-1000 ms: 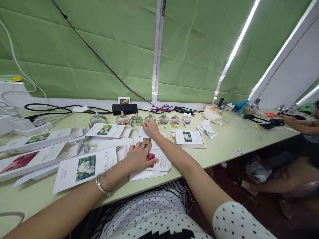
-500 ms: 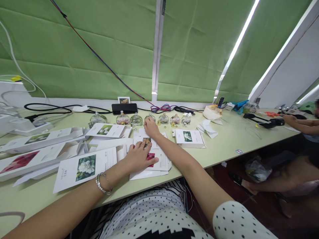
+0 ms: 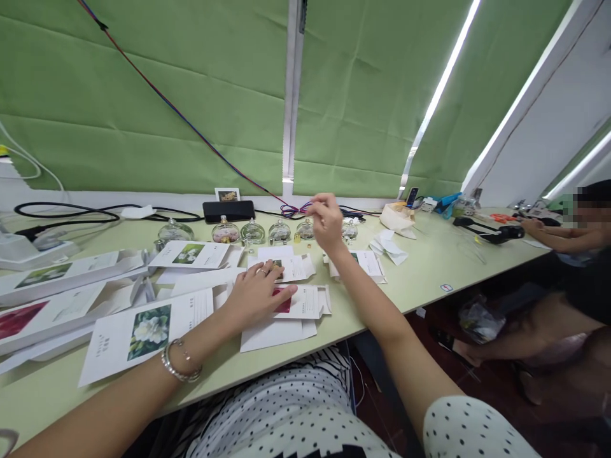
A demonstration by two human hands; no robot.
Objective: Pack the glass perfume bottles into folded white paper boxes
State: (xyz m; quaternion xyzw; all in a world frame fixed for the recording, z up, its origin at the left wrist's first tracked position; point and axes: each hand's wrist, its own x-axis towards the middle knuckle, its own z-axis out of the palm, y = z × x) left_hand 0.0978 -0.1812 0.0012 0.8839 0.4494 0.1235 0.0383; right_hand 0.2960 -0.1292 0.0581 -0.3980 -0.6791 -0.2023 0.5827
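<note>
My left hand (image 3: 258,291) lies flat with fingers apart over two small white boxes. One is a white box with a red flower picture (image 3: 305,301); the other, a white box with a yellowish picture (image 3: 298,268), sits just behind it. My right hand (image 3: 327,224) is raised in front of the row of bottles, its fingers curled in and pinched; whatever they hold, if anything, is hidden. Round glass perfume bottles stand behind the boxes, among them a pinkish bottle (image 3: 225,231), a greenish bottle (image 3: 252,233) and a clear bottle (image 3: 279,232). My right hand and forearm partly cover others.
Larger flower-printed boxes (image 3: 150,331) spread across the left side. Right of my forearm is another small box (image 3: 370,266), with crumpled paper (image 3: 389,247) and a cloth bag (image 3: 398,219) beyond. A black phone (image 3: 229,210) lies behind the bottles. A person (image 3: 587,254) sits at far right.
My right hand has lifted from the bottle row and moved right. My left hand stays on the boxes. The view has shifted slightly right.
</note>
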